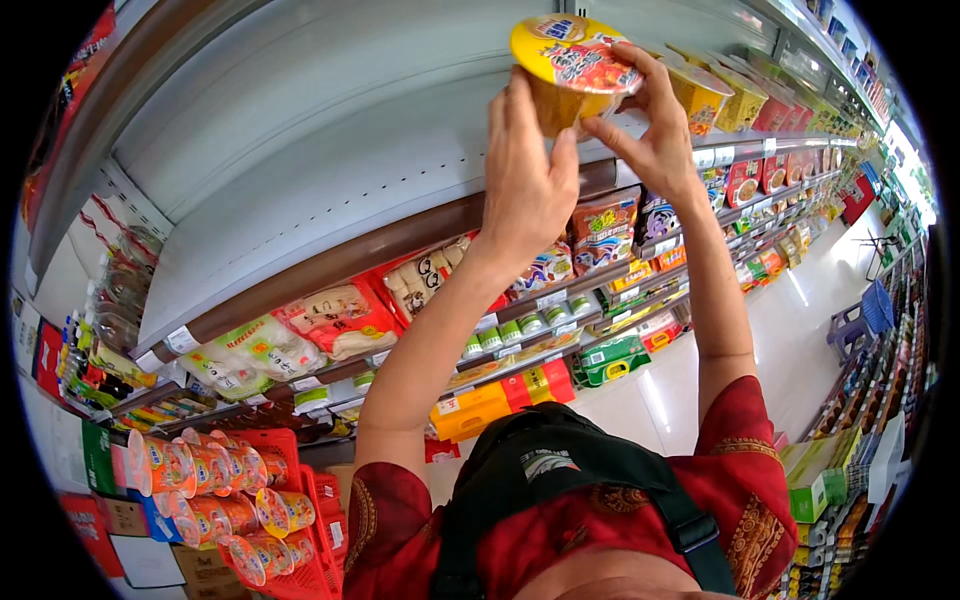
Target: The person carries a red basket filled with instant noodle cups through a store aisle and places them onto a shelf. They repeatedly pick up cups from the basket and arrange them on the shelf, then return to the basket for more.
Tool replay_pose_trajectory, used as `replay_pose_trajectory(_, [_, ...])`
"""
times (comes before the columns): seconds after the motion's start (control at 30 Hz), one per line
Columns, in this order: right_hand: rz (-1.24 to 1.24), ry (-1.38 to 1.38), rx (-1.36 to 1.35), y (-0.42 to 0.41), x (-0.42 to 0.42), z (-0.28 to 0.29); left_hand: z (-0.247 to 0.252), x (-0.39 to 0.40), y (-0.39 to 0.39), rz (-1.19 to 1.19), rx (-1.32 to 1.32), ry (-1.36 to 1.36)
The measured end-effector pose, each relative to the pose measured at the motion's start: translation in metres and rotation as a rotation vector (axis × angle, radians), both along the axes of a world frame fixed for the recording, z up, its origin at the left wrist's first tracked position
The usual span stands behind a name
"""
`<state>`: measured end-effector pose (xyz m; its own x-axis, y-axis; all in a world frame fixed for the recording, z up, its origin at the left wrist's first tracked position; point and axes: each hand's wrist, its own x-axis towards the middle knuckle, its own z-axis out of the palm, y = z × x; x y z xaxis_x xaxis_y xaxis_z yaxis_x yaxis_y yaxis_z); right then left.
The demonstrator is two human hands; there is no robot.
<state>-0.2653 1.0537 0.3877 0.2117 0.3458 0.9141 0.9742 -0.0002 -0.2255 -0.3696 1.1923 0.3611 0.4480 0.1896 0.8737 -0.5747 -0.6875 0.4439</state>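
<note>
A yellow instant-noodle cup point(566, 105) with a red-printed lid is held up between both hands, tilted, above the front part of a white metal shelf. My left hand point(529, 165) clasps its left side and lower part. On the right, my right hand point(649, 127) grips the cup with the thumb low and the fingers at the lid's edge. Just beyond that hand, a row of noodle cups point(697, 90) stands on the same shelf. The bare board of the shelf point(337, 187) stretches to the left of the hands.
Lower shelves carry bagged noodles point(341, 319) and small tubs. At the lower left, a red plastic basket point(281, 450) stands beside stacked noodle cups point(210, 465). A blue stool point(862, 315) stands in the aisle at right, near another stocked shelf.
</note>
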Motion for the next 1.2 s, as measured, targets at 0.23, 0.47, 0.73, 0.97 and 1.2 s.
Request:
replay_pose_trajectory(0.23, [-0.204,0.221,-0.336,-0.009,0.055,0.002,0.031,0.046,-0.011,0.349,0.334,0.674])
replay_pose_trajectory(0.47, [-0.395,-0.141,-0.085,0.012,0.014,-0.022,-0.043,-0.006,-0.02,0.403,0.354,-0.231])
replay_pose_trajectory(0.73, [0.328,0.045,-0.21,0.109,-0.152,-0.164,-0.201,-0.208,0.05,0.559,-0.119,0.01])
replay_pose_trajectory(0.97, [0.851,0.363,-0.794,0.217,-0.296,-0.277,-0.318,-0.439,0.062,1.401,-0.614,0.178])
replay_pose_trajectory(1.2, [1.255,0.769,-1.107,0.294,-0.433,-0.322,-0.339,-0.531,0.078,1.294,-0.943,0.036])
